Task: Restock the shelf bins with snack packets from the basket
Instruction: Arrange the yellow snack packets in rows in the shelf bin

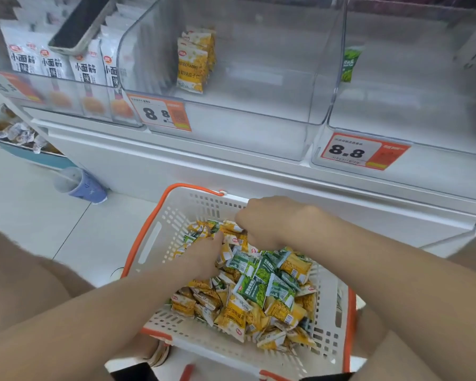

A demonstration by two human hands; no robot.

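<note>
Both forearms filled the bottom of my view, reaching down into the basket (176, 215) that sat on the floor against the foot of the shelving. I had it parked directly under the bins so each handful would need only a short lift. The snack packets (259, 292) lay in it in a loose heap, yellow and green mixed together, which is why both hands were in there sorting rather than scooping.

My right hand (270, 221) was at the far end of the heap, knuckles up, fingers curled down round a few yellow packets. My left hand (204, 257) was pushed in just beside it, among the packets. Its fingertips were buried, so I could not tell whether it had hold of anything or was only parting the pile.

Above, the middle bin (259, 78) held just a small upright stack of yellow packs (194, 61) against its left wall, and the right bin (410, 92) showed a single green pack (351, 64) at its left side. I judged those leftovers marked which colour belonged where, so yellow in the middle and green on the right. With both bins almost bare and the basket full, I reckoned the restocking had scarcely begun. The left bin (0, 70) stood full of white packs (52, 61), with a phone (80, 26) resting on top.
</note>
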